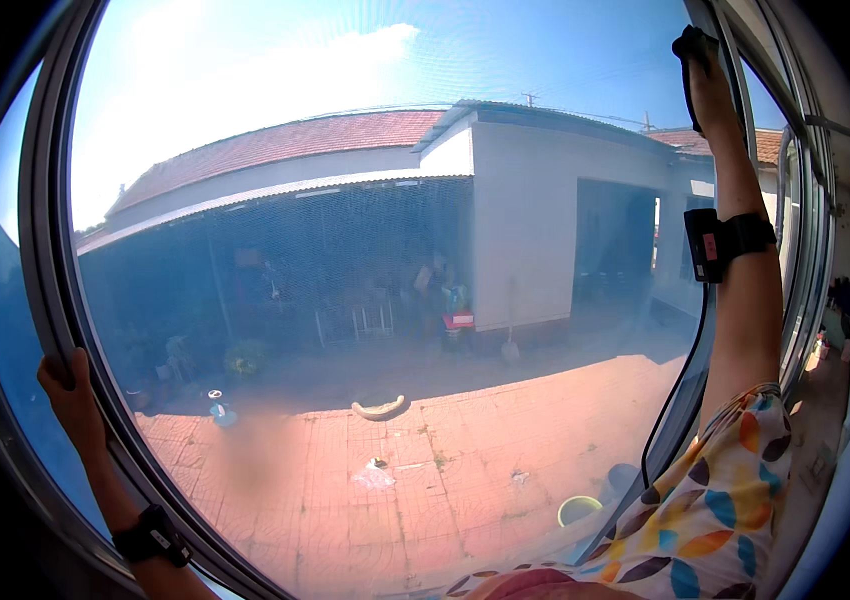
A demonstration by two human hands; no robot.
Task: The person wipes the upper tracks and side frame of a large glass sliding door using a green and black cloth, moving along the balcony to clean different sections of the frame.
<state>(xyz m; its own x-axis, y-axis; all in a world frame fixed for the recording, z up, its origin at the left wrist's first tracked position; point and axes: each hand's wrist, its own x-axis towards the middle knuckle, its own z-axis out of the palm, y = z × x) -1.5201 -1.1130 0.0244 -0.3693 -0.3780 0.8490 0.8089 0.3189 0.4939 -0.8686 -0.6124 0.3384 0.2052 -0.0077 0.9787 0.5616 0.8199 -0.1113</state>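
A large window pane (365,300) fills the middle of the view, set in a metal frame. My left hand (76,405) grips the upright metal window frame (65,225) at the lower left, thumb on one side. My raised right hand (711,94) is at the upper right, holding a dark cloth (695,46) against the glass beside the right frame. Part of the cloth hangs down along the palm side. A black device is strapped to each forearm, and a cable runs down from the right one. The fingers of my right hand are largely hidden by the cloth.
Window rails (800,150) and an indoor ledge with small items (821,345) lie at the right. Beyond the glass are a paved yard (470,450), a pale building (526,225) with tiled roofs, a shovel (510,349) and a green-rimmed tub (579,501).
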